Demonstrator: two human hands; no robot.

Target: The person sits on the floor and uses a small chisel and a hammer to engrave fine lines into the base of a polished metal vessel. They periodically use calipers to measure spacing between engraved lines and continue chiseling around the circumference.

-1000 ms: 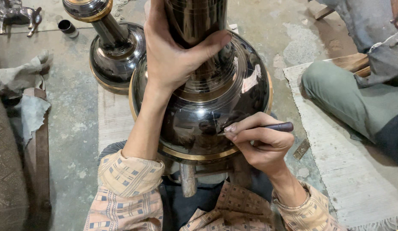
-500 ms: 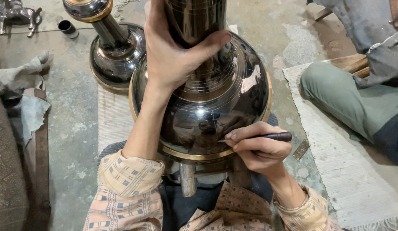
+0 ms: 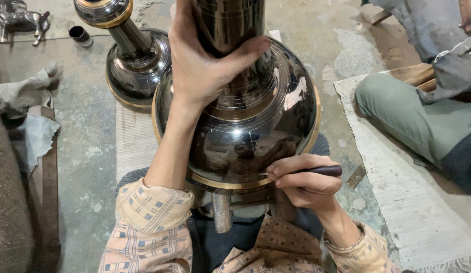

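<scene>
head view: looking straight down at a person's two hands on a big dark metal vase, which leans back over their lap
right hand: closed in a pen grip round a thin dark engraving tool; the point meets the vase just above its gold rim band; knuckles seem to rest against the metal, likely to steady the line
left hand: wrapped tight round the neck of the vase, thumb across the front; it seems to brace the vase so it cannot roll under the tool
vase: round, polished belly facing up, fine rings already cut near the shoulder; its lower end appears to sit on a short wooden post between the knees; probably a prop to keep the working spot close
sleeves: patterned, pushed back from both wrists
second vase: same dark finish, gold collar, standing on the concrete floor just behind and left
woven mat: to the right; another person's green trouser leg rests on it
rags: bunched at the left edge
small metal animal figure: top left corner, well apart
</scene>
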